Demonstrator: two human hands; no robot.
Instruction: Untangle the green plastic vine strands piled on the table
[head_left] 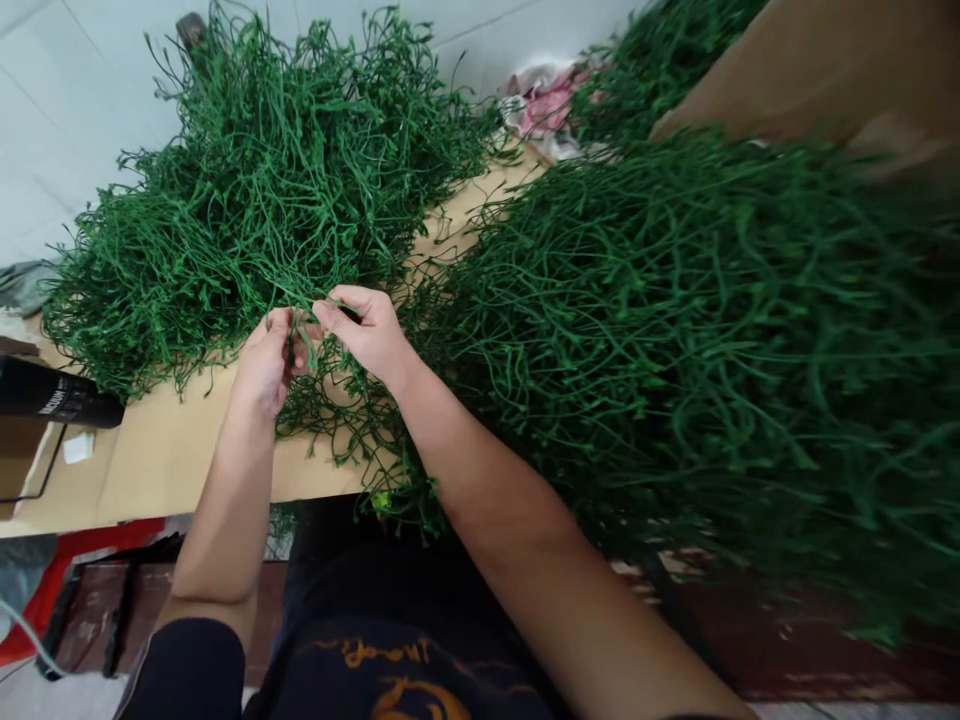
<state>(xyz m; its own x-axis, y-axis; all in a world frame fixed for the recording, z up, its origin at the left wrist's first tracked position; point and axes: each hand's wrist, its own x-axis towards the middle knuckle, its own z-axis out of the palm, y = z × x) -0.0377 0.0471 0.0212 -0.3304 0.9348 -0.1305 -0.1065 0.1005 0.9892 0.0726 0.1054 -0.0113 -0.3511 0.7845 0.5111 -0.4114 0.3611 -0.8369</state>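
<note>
Green plastic-looking stems meet between my two hands at the front edge of the left pile (300, 170). My left hand (274, 355) has its fingers curled around some green stems (309, 345). Close beside it on the right, my right hand (364, 325) pinches the stems between thumb and forefinger. A larger pile of green stems (637, 330) lies to the right of my right forearm. Loose dark stems (345, 420) are scattered on the cardboard below my hands.
Cardboard (180, 440) covers the table. A black bottle (60, 395) lies at the left edge. Pink and white cloth (547, 105) sits at the back, near a brown cardboard piece (832, 80). A tiled wall (67, 110) stands behind.
</note>
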